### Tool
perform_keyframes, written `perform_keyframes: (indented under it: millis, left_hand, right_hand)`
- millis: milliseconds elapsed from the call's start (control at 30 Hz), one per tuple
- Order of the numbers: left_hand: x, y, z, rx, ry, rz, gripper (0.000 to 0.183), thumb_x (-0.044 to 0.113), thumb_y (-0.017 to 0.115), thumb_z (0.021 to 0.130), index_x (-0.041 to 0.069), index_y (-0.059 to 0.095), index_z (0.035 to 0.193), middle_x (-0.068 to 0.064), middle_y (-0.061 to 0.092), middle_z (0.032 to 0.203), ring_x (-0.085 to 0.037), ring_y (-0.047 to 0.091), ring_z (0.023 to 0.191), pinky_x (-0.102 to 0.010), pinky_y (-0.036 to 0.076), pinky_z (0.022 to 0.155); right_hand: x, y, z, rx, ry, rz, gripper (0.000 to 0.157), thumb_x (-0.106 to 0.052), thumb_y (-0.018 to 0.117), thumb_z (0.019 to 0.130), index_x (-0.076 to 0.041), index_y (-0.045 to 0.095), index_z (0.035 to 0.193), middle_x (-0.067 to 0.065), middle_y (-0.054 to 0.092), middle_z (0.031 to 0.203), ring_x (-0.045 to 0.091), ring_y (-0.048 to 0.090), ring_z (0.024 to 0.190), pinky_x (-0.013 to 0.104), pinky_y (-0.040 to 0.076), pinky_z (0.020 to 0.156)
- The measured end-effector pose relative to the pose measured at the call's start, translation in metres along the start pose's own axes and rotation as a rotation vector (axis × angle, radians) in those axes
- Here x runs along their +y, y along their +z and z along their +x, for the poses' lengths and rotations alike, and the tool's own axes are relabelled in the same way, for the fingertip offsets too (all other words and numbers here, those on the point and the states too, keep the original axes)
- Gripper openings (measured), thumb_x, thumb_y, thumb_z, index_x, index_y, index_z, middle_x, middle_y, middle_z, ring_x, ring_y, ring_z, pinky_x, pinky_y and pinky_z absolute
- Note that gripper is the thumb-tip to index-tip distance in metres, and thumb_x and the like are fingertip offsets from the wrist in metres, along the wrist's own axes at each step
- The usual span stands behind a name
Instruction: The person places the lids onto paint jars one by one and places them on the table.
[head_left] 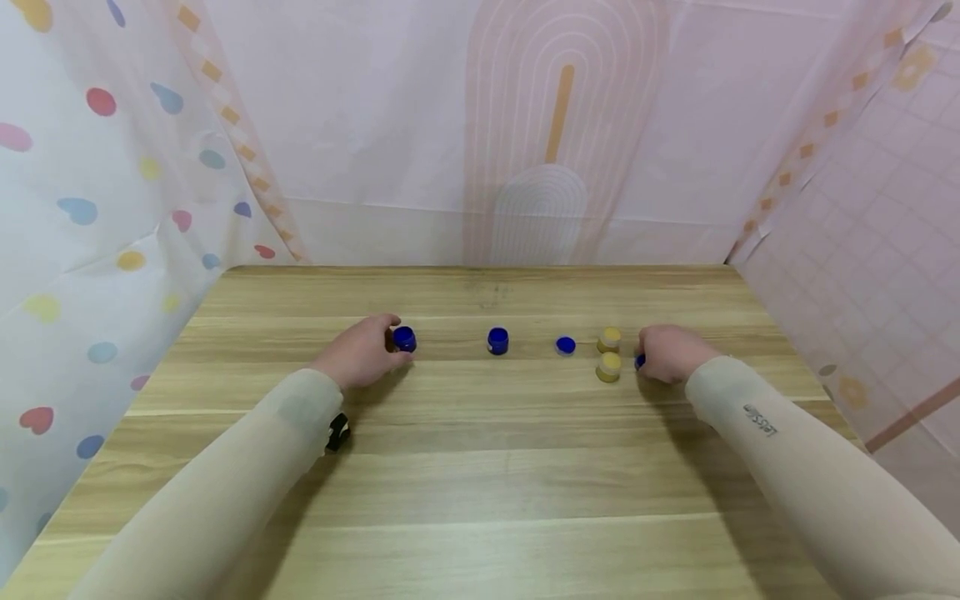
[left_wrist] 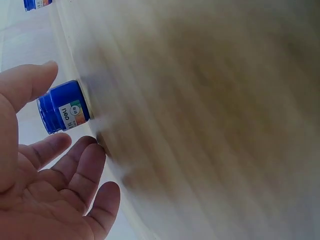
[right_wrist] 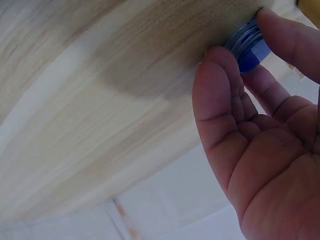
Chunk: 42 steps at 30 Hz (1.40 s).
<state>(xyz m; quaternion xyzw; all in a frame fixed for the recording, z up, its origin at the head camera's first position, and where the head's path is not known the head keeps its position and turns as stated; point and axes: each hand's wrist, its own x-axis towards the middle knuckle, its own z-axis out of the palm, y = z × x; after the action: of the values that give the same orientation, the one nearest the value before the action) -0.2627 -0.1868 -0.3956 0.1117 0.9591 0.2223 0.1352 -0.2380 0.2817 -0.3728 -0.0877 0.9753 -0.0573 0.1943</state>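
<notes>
On the left, a small blue jar [head_left: 404, 338] with a white label sits between the thumb and fingers of my left hand [head_left: 363, 350]. In the left wrist view the thumb and fingers are spread around this blue jar [left_wrist: 65, 107], with a gap on the thumb side. My right hand [head_left: 671, 352] pinches a round blue lid [right_wrist: 249, 46] between thumb and fingers, low over the tabletop. Only a sliver of that lid [head_left: 640, 362] shows in the head view; the hand hides the rest.
A second blue jar [head_left: 497, 341] stands mid-table, with another blue lid [head_left: 566, 346] lying to its right. Two yellow jars, one farther back [head_left: 609, 339] and one nearer [head_left: 608, 367], stand just left of my right hand. Patterned cloth [head_left: 375, 125] hangs behind the wooden table [head_left: 480, 483].
</notes>
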Motion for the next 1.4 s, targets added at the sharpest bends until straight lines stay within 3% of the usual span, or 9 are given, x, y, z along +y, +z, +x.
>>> perform_keyframes:
  millis: [267,933,1200,1400]
  left_hand:
    - [-0.003,-0.002,0.007,-0.029,-0.051,-0.011,0.079,0.044,0.071,0.100,0.002,0.038,0.157,-0.026,0.057,0.147,-0.042,0.060,0.132,-0.058,0.049,0.110]
    - [0.011,-0.006,0.011,-0.028,-0.020,0.099,0.054,0.034,0.068,0.103,0.000,0.054,0.144,-0.023,0.062,0.141,-0.041,0.061,0.128,-0.059,0.049,0.109]
    - [0.011,-0.017,0.007,-0.028,-0.018,0.110,0.058,0.037,0.067,0.103,0.002,0.052,0.147,-0.025,0.062,0.142,-0.043,0.061,0.129,-0.059,0.049,0.110]
    - [0.008,-0.031,0.008,-0.022,0.005,0.090,0.052,0.035,0.066,0.104,0.005,0.053,0.143,-0.021,0.066,0.133,-0.036,0.064,0.114,-0.051,0.055,0.096]
  right_hand:
    - [-0.003,-0.002,-0.001,-0.012,0.021,0.041,0.029,-0.009,0.071,0.090,0.006,0.068,0.115,0.015,0.071,0.101,0.027,0.063,0.086,0.036,0.052,0.074]
    - [0.000,-0.009,-0.002,-0.022,-0.006,0.006,0.038,-0.009,0.070,0.091,0.011,0.065,0.123,0.023,0.073,0.112,0.030,0.065,0.092,0.045,0.055,0.086]
    - [-0.002,-0.012,-0.005,-0.024,0.009,0.027,0.038,-0.006,0.069,0.090,0.011,0.065,0.123,0.025,0.072,0.113,0.032,0.065,0.093,0.046,0.055,0.085]
    - [0.001,-0.015,-0.003,-0.005,-0.005,-0.009,0.031,-0.005,0.067,0.089,0.010,0.067,0.115,0.021,0.072,0.104,0.032,0.064,0.090,0.048,0.055,0.086]
